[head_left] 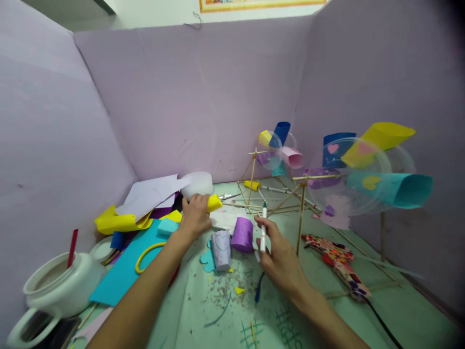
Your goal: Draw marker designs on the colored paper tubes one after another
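We've L hand (pixel 196 215) clamped on yellow roll (pixel 214 203), R hand (pixel 278 249) gripping pen (pixel 263 235), hands apart; prob. decorating step, next calls for roll steadied, pen brought over.

Craft corner, turquoise sheet (pixel 121 274), stick frame (pixel 301 213)

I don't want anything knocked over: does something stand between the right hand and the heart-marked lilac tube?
Yes: the purple tube sits beside the lilac tube, on the side toward the right hand.
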Demonstrator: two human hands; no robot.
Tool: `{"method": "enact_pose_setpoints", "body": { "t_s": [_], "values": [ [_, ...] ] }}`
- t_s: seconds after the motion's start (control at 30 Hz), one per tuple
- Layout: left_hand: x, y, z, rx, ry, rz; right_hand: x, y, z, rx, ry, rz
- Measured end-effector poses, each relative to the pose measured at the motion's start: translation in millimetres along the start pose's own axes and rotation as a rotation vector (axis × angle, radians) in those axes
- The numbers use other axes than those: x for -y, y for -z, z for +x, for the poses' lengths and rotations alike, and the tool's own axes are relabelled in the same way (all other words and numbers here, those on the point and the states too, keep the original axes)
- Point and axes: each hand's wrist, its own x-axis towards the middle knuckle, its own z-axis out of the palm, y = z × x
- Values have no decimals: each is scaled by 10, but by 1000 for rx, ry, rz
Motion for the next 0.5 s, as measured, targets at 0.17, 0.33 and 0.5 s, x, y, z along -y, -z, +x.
{"method": "enact_pose_setpoints", "body": {
  "t_s": [0.17, 0.33, 0.5],
  "values": [
    [-112, 309, -500, -239, 260, -390, 90, -113, -110, 115, 160, 73],
    [-223, 252, -1121, 101, 741, -1364, 44, -352, -229, 202, 186, 29],
    [-295, 53, -1128, 6, 827, -1682, 37, -443, -166, 159, 238, -8]
  ]
}}
